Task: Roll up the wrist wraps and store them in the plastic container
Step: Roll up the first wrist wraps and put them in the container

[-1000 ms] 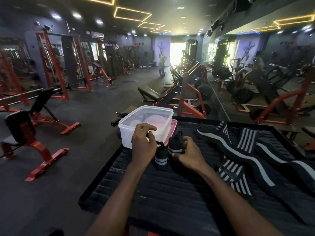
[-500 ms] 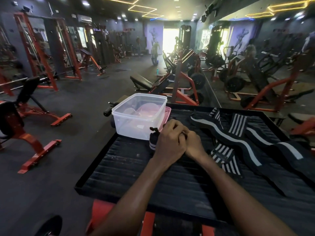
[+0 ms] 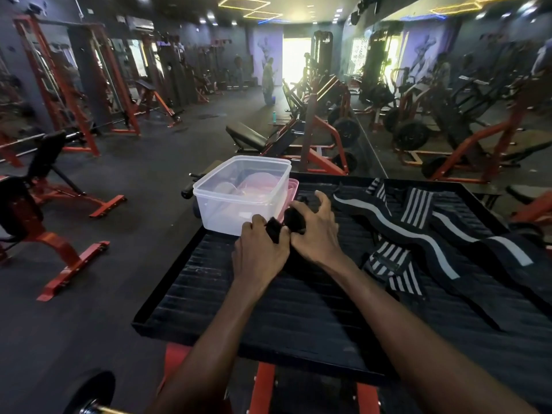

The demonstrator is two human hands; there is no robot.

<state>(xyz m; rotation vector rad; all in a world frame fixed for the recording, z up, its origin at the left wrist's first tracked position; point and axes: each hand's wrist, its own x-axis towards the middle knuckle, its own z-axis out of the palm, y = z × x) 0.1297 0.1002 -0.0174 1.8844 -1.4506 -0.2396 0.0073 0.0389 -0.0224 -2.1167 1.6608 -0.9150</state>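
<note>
A clear plastic container [image 3: 239, 201] stands open at the far left corner of the black ribbed platform [image 3: 298, 309], with its pink lid [image 3: 291, 192] leaning behind it. Just in front of it my left hand [image 3: 260, 255] and my right hand [image 3: 316, 231] meet. Each grips a dark rolled wrist wrap: one roll [image 3: 273, 230] shows at my left fingertips, the other roll [image 3: 294, 219] under my right fingers. Unrolled black wraps with white stripes [image 3: 418, 234] lie spread across the right of the platform.
The platform sits on a red frame [image 3: 263, 389]. Beyond its left edge is dark gym floor with red benches [image 3: 59, 234] and racks. A bench and plate-loaded machine [image 3: 298, 138] stand behind the container. A mirror wall runs along the right.
My hands, clasped together over the rolls half a second ago, have parted slightly, and both dark rolls now show between my fingers. The view has dropped lower.
</note>
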